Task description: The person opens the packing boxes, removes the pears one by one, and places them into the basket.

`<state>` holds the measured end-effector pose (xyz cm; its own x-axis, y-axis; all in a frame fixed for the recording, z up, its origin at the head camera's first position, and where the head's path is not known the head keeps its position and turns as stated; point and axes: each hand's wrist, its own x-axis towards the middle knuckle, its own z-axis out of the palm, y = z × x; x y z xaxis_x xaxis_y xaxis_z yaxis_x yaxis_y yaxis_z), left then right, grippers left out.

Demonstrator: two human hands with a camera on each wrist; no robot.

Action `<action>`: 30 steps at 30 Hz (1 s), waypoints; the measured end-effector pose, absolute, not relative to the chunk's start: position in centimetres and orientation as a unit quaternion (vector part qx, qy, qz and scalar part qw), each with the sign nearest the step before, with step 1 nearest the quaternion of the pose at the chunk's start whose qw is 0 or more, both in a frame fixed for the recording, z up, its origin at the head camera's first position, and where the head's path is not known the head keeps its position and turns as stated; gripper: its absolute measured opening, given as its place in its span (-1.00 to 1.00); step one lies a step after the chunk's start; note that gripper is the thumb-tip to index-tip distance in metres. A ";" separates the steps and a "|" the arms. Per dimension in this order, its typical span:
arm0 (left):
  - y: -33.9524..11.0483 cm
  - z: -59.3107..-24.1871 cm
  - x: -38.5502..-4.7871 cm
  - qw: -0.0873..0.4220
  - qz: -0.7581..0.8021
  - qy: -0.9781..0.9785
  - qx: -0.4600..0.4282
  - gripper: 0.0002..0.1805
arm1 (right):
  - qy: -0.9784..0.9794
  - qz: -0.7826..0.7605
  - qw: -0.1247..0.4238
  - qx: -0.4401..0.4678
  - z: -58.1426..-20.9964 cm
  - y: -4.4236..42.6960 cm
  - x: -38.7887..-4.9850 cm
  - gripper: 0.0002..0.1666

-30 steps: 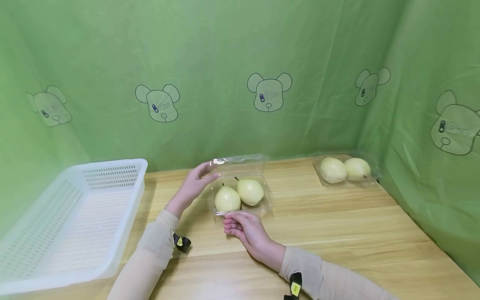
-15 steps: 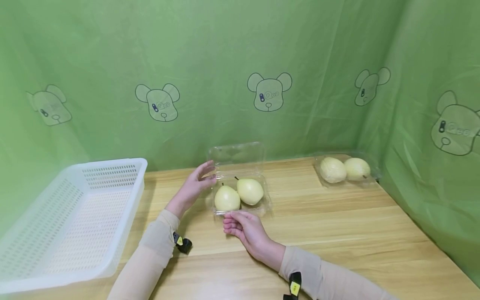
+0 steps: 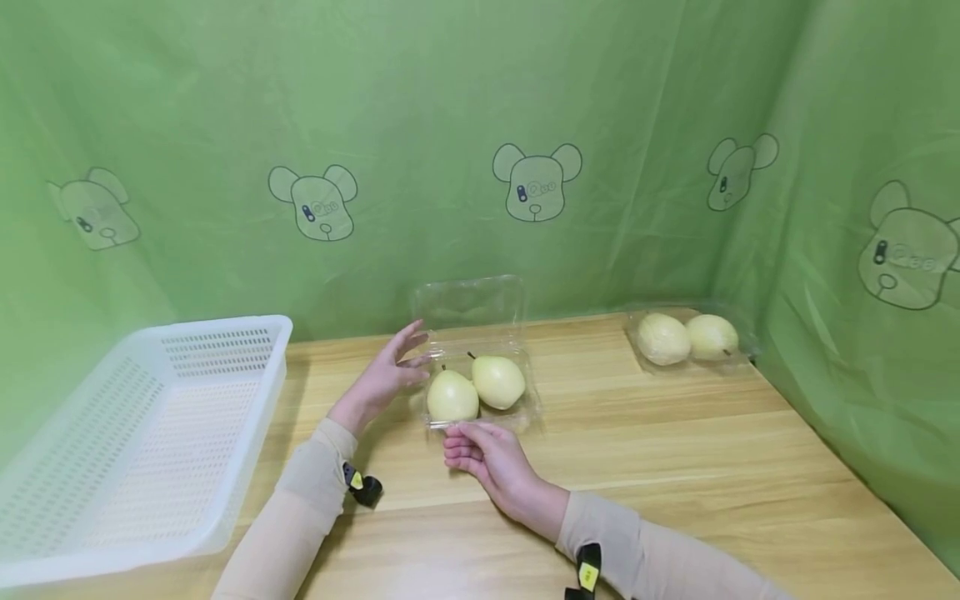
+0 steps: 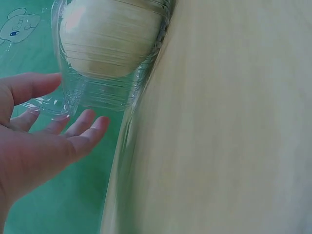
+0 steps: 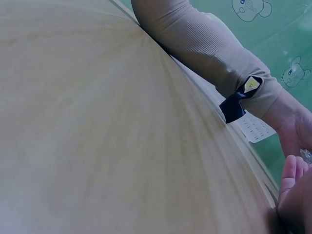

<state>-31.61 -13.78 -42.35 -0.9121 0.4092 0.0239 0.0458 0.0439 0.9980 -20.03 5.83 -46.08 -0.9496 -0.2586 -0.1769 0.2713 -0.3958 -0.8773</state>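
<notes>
A clear plastic clamshell container (image 3: 437, 425) lies on the table with its lid (image 3: 471, 302) tilted up at the back. Two pale yellow pears, a left pear (image 3: 452, 397) and a right pear (image 3: 498, 382), sit side by side inside. My right hand (image 3: 504, 468) pinches the container's front edge between thumb and curled fingers. At the container's left side, my left hand (image 3: 381, 377) has its fingers spread. In the left wrist view, the fingers of the left hand (image 4: 46, 141) are around the container's (image 4: 100, 95) hinge corner; whether they touch it I cannot tell.
A white perforated plastic basket (image 3: 168, 467) stands at the left of the wooden table (image 3: 660, 467). At the back right lies a second clear container holding two pears, a left one (image 3: 663, 338) and a right one (image 3: 712, 337). Green curtain (image 3: 420, 108) encloses the back and sides.
The container's lid has swung back and up from a lower angle. My left fingers have come away from the lid and spread. The right hand has kept its place at the front edge.
</notes>
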 end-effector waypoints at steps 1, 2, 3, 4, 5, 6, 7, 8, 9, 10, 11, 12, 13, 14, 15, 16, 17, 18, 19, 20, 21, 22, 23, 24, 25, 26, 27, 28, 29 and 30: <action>-13.8 -42.3 -31.6 0.138 0.673 0.709 0.159 0.03 | 0.527 -0.834 0.164 0.005 -46.0 5.8 -20.0 -0.76; -13.8 -42.4 -31.6 0.142 0.672 0.709 0.158 0.05 | 0.527 -0.832 0.170 0.004 -46.0 5.9 -19.9 -0.75; -13.9 -42.4 -31.6 0.145 0.672 0.709 0.159 0.06 | 0.528 -0.830 0.178 0.002 -45.9 5.9 -19.8 -0.75; -13.9 -42.4 -31.6 0.148 0.671 0.709 0.160 0.07 | 0.530 -0.827 0.187 0.001 -45.9 5.9 -19.7 -0.75; -13.9 -42.4 -31.7 0.150 0.671 0.708 0.160 0.08 | 0.532 -0.824 0.195 -0.002 -45.8 5.9 -19.6 -0.74; -13.9 -42.4 -31.7 0.152 0.671 0.707 0.161 0.08 | 0.536 -0.819 0.204 -0.007 -45.7 5.9 -19.6 -0.74; -13.9 -42.4 -31.7 0.154 0.672 0.706 0.160 0.09 | 0.542 -0.814 0.211 -0.014 -45.5 5.9 -19.5 -0.74; -13.9 -42.5 -31.7 0.155 0.673 0.705 0.160 0.09 | 0.549 -0.807 0.216 -0.022 -45.3 5.9 -19.4 -0.74; -13.9 -42.5 -31.7 0.156 0.674 0.704 0.160 0.09 | 0.558 -0.799 0.222 -0.033 -45.0 6.0 -19.3 -0.72; -13.9 -42.5 -31.7 0.158 0.675 0.703 0.160 0.09 | 0.568 -0.790 0.226 -0.048 -44.7 6.0 -19.3 -0.70; -13.9 -42.5 -31.7 0.159 0.675 0.702 0.159 0.10 | 0.580 -0.779 0.229 -0.065 -44.3 6.1 -19.3 -0.67; -13.9 -42.5 -31.7 0.161 0.677 0.701 0.157 0.10 | 0.591 -0.769 0.231 -0.082 -43.9 6.2 -19.3 -0.63; -13.9 -42.5 -31.7 0.162 0.679 0.699 0.154 0.10 | 0.600 -0.759 0.232 -0.099 -43.4 6.3 -19.3 -0.59; -13.9 -42.5 -31.7 0.164 0.681 0.698 0.152 0.10 | 0.610 -0.749 0.230 -0.116 -42.9 6.4 -19.3 -0.55; -13.9 -42.5 -31.7 0.167 0.683 0.695 0.149 0.10 | 0.620 -0.740 0.226 -0.134 -42.4 6.6 -19.4 -0.52; -13.9 -42.4 -31.7 0.169 0.685 0.693 0.146 0.10 | 0.629 -0.731 0.218 -0.148 -41.8 6.8 -19.5 -0.50; -13.9 -42.4 -31.7 0.170 0.688 0.691 0.142 0.10 | 0.637 -0.725 0.208 -0.160 -41.2 7.1 -19.7 -0.49; -13.9 -42.4 -31.7 0.172 0.689 0.690 0.140 0.10 | 0.646 -0.718 0.194 -0.172 -40.7 7.3 -19.9 -0.49; -13.9 -42.4 -31.7 0.174 0.691 0.689 0.136 0.10 | 0.657 -0.710 0.177 -0.183 -40.1 7.7 -20.1 -0.50; -13.9 -42.4 -31.7 0.175 0.692 0.688 0.133 0.10 | 0.667 -0.702 0.158 -0.193 -39.6 8.0 -20.3 -0.51; -13.9 -42.4 -31.7 0.176 0.692 0.687 0.131 0.10 | 0.679 -0.692 0.138 -0.203 -39.1 8.4 -20.6 -0.51; -13.9 -42.4 -31.8 0.178 0.693 0.687 0.129 0.10 | 0.693 -0.680 0.116 -0.211 -38.6 8.8 -20.9 -0.53; -13.9 -42.4 -31.8 0.179 0.694 0.686 0.127 0.10 | 0.709 -0.665 0.090 -0.218 -38.2 9.2 -21.2 -0.54; -13.9 -42.4 -31.8 0.180 0.695 0.685 0.125 0.09 | 0.725 -0.648 0.063 -0.224 -37.9 9.7 -21.6 -0.54; -13.9 -42.4 -31.8 0.182 0.697 0.683 0.123 0.09 | 0.742 -0.630 0.034 -0.226 -37.6 10.2 -22.0 -0.55; -13.9 -42.4 -31.7 0.184 0.698 0.681 0.121 0.09 | 0.758 -0.610 0.004 -0.229 -37.3 10.6 -22.3 -0.56; -13.9 -42.4 -31.7 0.186 0.700 0.679 0.120 0.09 | 0.773 -0.591 -0.025 -0.229 -37.2 11.1 -22.7 -0.56; -13.9 -42.4 -31.7 0.187 0.701 0.678 0.118 0.09 | 0.785 -0.573 -0.053 -0.228 -37.1 11.5 -23.1 -0.56; -13.9 -42.4 -31.7 0.189 0.701 0.678 0.119 0.09 | 0.797 -0.553 -0.080 -0.227 -37.0 11.9 -23.4 -0.55; -13.9 -42.5 -31.7 0.190 0.700 0.678 0.118 0.09 | 0.810 -0.532 -0.104 -0.225 -37.1 12.4 -23.7 -0.53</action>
<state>-31.68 -13.88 -42.46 -0.8995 0.4272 -0.0920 -0.1062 -0.0094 0.9943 -23.71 12.36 -37.06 -0.8771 -0.2541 0.4076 -0.4749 0.3323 -0.8149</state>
